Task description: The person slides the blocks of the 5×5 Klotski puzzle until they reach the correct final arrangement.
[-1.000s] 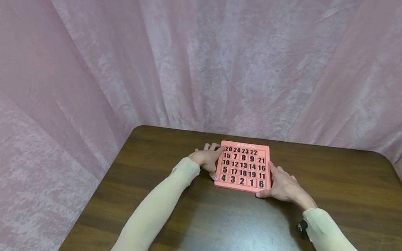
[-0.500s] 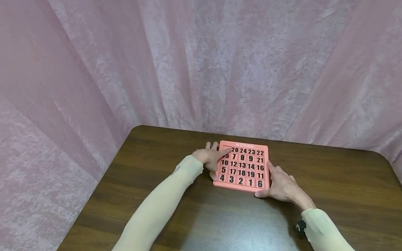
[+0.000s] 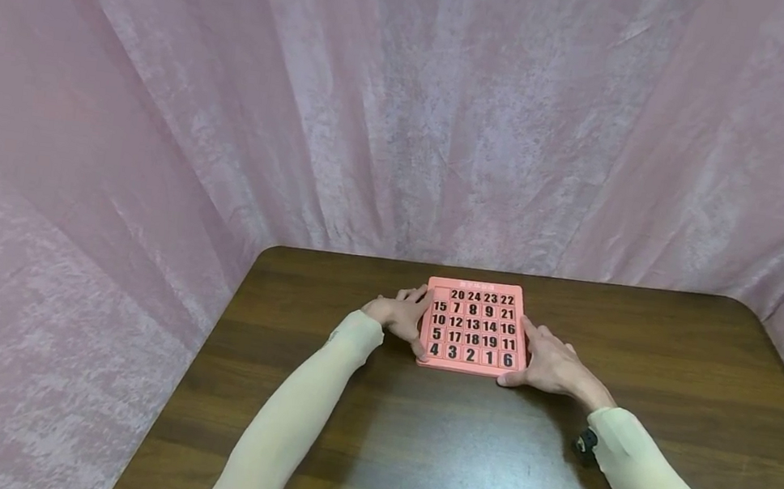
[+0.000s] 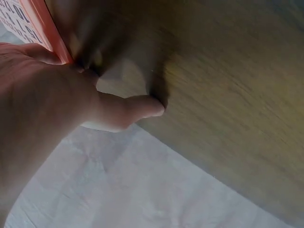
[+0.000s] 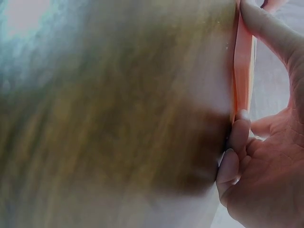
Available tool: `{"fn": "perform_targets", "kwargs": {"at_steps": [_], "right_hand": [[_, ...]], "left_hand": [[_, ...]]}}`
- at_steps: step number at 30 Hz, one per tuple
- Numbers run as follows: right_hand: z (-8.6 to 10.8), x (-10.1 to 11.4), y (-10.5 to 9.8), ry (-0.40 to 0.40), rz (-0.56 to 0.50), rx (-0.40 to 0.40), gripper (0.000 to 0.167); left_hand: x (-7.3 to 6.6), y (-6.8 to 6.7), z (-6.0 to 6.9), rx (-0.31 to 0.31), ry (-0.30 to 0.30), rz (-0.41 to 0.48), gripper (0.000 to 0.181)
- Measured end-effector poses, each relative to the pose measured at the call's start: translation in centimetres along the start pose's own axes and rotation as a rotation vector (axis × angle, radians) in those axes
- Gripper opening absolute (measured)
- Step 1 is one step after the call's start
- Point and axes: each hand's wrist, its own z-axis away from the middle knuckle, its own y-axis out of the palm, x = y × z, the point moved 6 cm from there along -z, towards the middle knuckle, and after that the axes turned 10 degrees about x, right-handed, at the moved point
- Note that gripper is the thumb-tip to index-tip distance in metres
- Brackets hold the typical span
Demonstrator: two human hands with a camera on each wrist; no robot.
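Two pale sleeves (image 3: pixel 300 421) stretch across a wooden table (image 3: pixel 302 315) to a pink board (image 3: pixel 468 367), pink curtains (image 3: pixel 415 117) hanging behind. The left hand (image 3: pixel 406 316) touches its left edge, thumb at the near corner; the right hand (image 3: pixel 555 366) holds the opposite side, thumb at the near edge. From where I stand I can read the far row of tiles (image 3: pixel 474 296), 20, 24, 23 and 22, with a gap (image 3: pixel 441 292) at its left end.

"What is carrying the things here?"

"A brown, wood-grained table (image 3: pixel 303 307) with rounded far corners is doing that (its near middle is shining palely)."

"And what is lying on it?"

"A flat, squarish pink board of black-numbered tiles (image 3: pixel 473 324), plastic-looking, is lying face up, sitting just inside the far edge."
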Motion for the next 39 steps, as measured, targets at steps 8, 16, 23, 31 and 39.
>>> {"fn": "perform_targets", "kwargs": {"at_steps": [8,16,23,31,39], "right_hand": [[0.1,0.1,-0.1,-0.004,0.009,-0.014,0.14],[0.3,0.0,-0.1,0.0,0.031,-0.028,0.142],[0.2,-0.2,-0.1,-0.014,-0.006,-0.009,0.138],[0.3,-1.1,-0.5,-0.112,-0.289,0.051,0.103],[0.0,-1.0,-0.5,-0.04,-0.203,0.021,0.103]], "left_hand": [[-0.2,-0.1,-0.1,-0.014,-0.02,0.001,0.13],[-0.3,-0.2,0.1,-0.037,0.002,0.029,0.122],[-0.1,-0.2,0.2,-0.036,0.026,0.087,0.109],[0.2,0.0,-0.1,0.016,0.016,0.03,0.134],[0.0,0.1,0.0,-0.029,0.008,0.022,0.133]]}}
